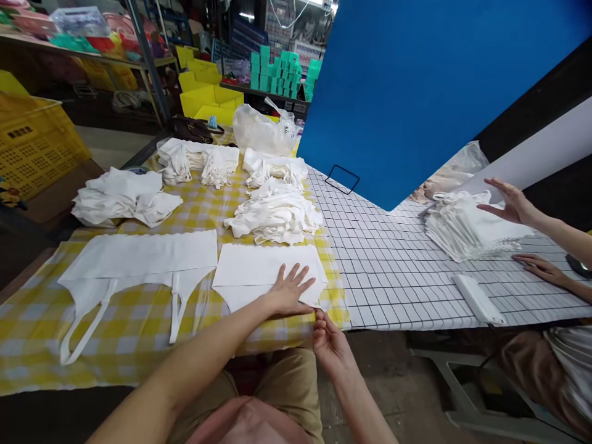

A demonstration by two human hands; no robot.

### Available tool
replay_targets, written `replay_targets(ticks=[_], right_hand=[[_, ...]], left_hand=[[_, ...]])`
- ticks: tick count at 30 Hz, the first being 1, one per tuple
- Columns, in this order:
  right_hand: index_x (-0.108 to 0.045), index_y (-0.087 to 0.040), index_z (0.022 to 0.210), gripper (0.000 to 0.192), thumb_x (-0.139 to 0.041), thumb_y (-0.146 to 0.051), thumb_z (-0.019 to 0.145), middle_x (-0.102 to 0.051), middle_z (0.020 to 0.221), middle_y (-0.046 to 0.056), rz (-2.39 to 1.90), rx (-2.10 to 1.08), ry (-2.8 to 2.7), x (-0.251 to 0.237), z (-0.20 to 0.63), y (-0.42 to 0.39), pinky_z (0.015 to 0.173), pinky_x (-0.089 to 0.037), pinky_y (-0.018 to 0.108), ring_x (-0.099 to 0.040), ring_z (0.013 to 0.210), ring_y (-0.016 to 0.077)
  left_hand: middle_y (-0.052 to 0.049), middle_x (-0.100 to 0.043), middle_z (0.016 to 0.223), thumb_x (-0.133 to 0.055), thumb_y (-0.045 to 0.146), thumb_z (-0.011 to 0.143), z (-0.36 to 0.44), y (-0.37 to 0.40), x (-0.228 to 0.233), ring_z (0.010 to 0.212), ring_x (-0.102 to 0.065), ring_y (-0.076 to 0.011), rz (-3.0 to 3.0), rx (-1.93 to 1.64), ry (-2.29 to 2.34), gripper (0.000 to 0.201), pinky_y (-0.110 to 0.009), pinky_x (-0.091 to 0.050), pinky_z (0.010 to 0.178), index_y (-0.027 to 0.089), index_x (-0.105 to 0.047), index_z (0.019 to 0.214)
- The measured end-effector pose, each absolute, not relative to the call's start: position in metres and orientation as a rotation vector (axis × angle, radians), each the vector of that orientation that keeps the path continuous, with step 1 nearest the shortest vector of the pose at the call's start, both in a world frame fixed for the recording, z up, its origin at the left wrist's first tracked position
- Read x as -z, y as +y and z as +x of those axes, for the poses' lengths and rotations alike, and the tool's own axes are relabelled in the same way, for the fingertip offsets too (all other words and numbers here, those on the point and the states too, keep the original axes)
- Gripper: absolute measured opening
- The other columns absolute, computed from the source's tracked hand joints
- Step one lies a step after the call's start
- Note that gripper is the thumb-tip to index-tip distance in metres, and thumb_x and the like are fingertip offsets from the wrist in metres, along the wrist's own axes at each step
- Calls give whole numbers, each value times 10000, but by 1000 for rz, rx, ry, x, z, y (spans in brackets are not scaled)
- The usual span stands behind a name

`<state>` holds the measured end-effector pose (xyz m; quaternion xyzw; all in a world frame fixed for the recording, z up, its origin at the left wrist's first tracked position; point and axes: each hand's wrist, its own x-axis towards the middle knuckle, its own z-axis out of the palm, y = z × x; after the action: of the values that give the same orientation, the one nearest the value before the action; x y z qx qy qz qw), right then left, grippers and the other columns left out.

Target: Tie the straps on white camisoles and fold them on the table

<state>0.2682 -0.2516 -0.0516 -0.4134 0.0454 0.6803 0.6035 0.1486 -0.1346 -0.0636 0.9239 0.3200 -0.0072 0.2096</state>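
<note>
1. Left hand (pixel 290 288) is lying flat, fingers spread apart, pressing down on a folded white fabric piece (pixel 259 268) on the counter (pixel 139 327), which has a yellow-and-white checked cloth over it.
2. Right hand (pixel 329 342) sits just below and to the right of the left one, right at the counter's near edge. Its fingers are curled together at the lower right corner of that same white piece; looks like a pinch on the edge, but I can't tell for sure that it's gripping.
3. Left of the left hand there's a second white garment with thin straps (pixel 139 271) laid out flat, straps trailing toward the near edge.
4. Just beyond the left hand is a loose heap of white strappy fabric (pixel 275 213), with more white piles (pixel 121 198) further back and off to the left.
5. Well off to the right of the right hand, the counter has a white grid-pattern cover (pixel 393 271), and another person's hands (pixel 511 203) are at a neat stack of white pieces (pixel 462 228) over there.
</note>
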Motion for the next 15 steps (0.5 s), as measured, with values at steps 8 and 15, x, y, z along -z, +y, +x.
replay_targets(ticks=[8, 15], right_hand=[[-546, -227, 843, 265, -728, -231, 651, -529, 570, -84, -1060, -1287, -93, 66, 274, -236, 346, -380, 125, -462, 420, 34], [-509, -216, 892, 378, -717, -400, 635, -500, 594, -86, -1255, -1212, -422, 57, 270, -237, 299, -300, 127, -395, 382, 28]], left_hand=[[-83, -2, 1493, -324, 717, 751, 147, -135, 66, 1357, 74, -306, 2559, -19, 871, 824, -595, 71, 1025, 247, -181, 1413], [-69, -14, 1496, -317, 733, 739, 148, -134, 80, 1360, 51, -309, 2580, -94, 882, 827, -591, 56, 1033, 271, -179, 1411]])
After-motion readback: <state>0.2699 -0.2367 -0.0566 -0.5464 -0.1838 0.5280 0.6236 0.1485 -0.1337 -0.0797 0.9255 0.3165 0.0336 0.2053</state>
